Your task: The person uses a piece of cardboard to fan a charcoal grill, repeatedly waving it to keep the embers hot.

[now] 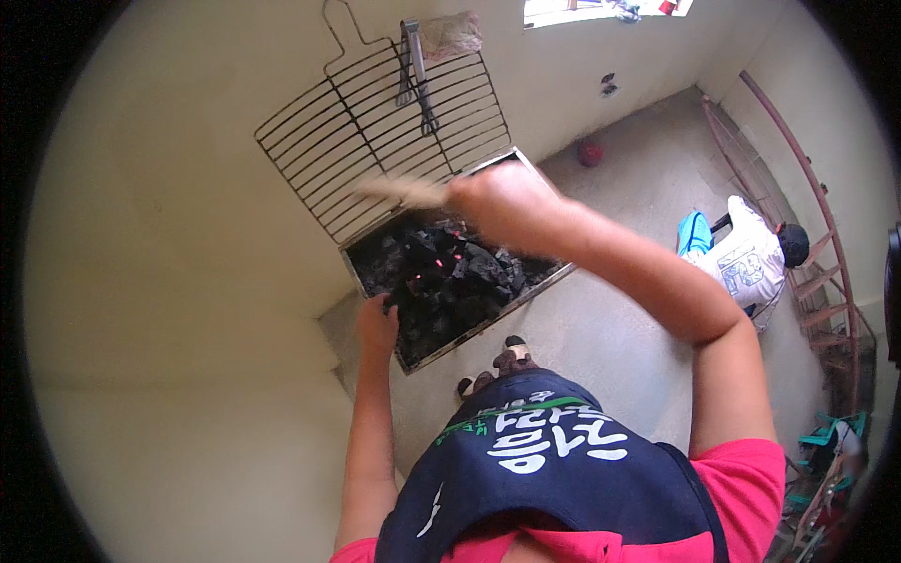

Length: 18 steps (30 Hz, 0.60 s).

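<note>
My right hand (503,207) is over the far side of a rectangular metal charcoal grill box (492,319). It grips a flat, tan piece (400,190), perhaps a cardboard fan, which is motion-blurred. Black charcoal (486,264) fills much of the box, and several pink-red glowing embers (440,262) show among the lumps. At the box's left edge is my left hand (379,325), with its fingers bent over the rim beside the coals. Whether those fingers hold anything cannot be made out.
A wire grill grate (358,129) leans against the wall behind the box. Metal tongs (419,56) and a crumpled plastic bag (454,35) hang at its top. At right, a person (750,264) crouches beside reddish metal stairs (820,285). A red round object (590,153) sits by the wall.
</note>
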Tool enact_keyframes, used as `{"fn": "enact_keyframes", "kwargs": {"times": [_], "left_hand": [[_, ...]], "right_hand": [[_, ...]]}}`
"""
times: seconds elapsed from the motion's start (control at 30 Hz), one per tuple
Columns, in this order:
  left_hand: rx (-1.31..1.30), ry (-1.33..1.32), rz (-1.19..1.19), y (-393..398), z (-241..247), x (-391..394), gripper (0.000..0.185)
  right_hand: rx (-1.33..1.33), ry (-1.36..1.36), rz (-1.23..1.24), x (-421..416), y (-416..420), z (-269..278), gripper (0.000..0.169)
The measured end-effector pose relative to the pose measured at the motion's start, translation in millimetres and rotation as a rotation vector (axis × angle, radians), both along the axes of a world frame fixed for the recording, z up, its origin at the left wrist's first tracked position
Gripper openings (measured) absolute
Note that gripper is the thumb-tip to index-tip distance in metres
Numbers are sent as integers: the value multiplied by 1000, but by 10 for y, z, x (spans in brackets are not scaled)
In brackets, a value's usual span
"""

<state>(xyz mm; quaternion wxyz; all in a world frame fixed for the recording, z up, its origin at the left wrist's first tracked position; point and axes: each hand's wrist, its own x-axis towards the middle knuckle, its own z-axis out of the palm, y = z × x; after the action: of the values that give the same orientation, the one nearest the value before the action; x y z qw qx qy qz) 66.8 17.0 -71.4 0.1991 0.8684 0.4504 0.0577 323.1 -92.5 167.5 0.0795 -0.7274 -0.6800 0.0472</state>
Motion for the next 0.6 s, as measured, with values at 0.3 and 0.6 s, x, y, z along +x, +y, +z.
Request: {"fn": "enact_keyframes", "kwargs": {"times": [0.3,0.6], "left_hand": [[22,-75,-2,-7,-129,110,44],[-76,-139,111,6,113,-13,35]], "right_hand": [[-64,-17,-133,233,-117,-91,12],[-12,-16,-174,652,-195,-122,16]]}}
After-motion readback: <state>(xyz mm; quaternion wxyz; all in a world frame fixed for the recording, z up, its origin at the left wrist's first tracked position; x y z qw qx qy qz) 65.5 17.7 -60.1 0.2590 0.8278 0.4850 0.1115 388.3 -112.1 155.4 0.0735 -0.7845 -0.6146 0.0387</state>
